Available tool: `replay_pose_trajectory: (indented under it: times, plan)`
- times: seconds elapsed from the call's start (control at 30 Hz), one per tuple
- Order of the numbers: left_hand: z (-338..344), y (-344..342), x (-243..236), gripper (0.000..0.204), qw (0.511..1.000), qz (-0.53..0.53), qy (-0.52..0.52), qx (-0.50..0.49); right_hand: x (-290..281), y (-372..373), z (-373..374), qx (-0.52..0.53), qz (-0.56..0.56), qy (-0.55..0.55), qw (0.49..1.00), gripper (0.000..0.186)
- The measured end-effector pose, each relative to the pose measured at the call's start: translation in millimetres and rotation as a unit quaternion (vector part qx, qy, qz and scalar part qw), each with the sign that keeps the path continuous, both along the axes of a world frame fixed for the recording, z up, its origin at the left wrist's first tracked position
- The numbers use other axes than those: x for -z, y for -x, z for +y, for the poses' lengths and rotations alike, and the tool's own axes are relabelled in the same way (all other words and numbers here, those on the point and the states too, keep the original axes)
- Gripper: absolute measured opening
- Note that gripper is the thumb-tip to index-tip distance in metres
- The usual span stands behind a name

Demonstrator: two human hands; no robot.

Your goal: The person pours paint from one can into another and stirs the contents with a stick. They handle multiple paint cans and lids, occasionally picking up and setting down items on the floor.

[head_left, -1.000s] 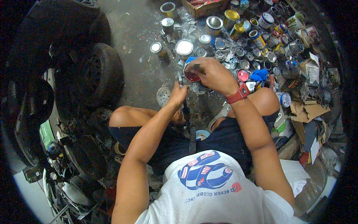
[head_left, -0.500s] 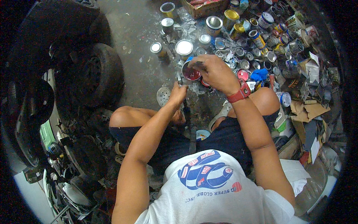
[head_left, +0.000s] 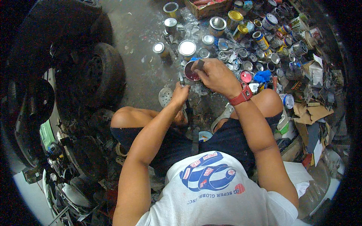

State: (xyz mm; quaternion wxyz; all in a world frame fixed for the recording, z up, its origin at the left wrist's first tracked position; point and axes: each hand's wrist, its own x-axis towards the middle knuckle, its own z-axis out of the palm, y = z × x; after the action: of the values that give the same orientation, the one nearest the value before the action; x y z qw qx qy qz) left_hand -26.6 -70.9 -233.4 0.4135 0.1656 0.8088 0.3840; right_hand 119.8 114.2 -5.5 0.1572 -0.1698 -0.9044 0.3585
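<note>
My left hand is closed around a slim grey metal piece that sticks up past my thumb; the rest of it is hidden in my grip. Just right of it is an open round container with dark red liquid inside. My right hand, with a red watch on the wrist, hangs over that container's right rim. Its fingers are bent in a pinch on a small dark flat piece, whose kind I cannot make out.
Many paint cans crowd the floor ahead and right. A lidded white-topped can stands just beyond the container. Blue crumpled gloves or cloth lie at right, near torn cardboard. A car wheel stands left. A cardboard box is far ahead.
My right hand has shifted slightly right and down, and its fingers have turned over the container. My left hand stays nearly in place.
</note>
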Motion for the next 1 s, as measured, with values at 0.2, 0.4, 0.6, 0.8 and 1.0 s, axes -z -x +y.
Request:
replay_pose_trajectory:
  times: [0.2,0.4,0.6,0.8,1.0]
  plan:
    - [2.7,-6.3,-4.4,0.033,1.000,0.012,0.017,0.015,14.4,0.4,5.0,-0.015,0.026,0.015,0.999,0.020]
    - [-0.3,-4.1,-9.1,0.036,0.999,0.007,0.031,0.009,1.5,2.4,3.5,-0.030,0.040,0.035,0.998,0.020]
    - [6.8,-9.0,-26.4,0.035,0.998,0.020,0.048,0.029,8.0,-2.9,7.2,-0.004,-0.007,0.018,1.000,0.013]
    - [0.7,-4.4,-11.1,0.035,0.999,0.017,0.030,0.039,6.0,-1.9,6.6,-0.007,-0.031,0.018,0.999,0.015]
    - [3.2,-6.3,-14.8,0.037,0.998,0.017,0.046,0.030,9.2,-0.8,7.8,-0.013,0.009,0.038,0.999,0.016]
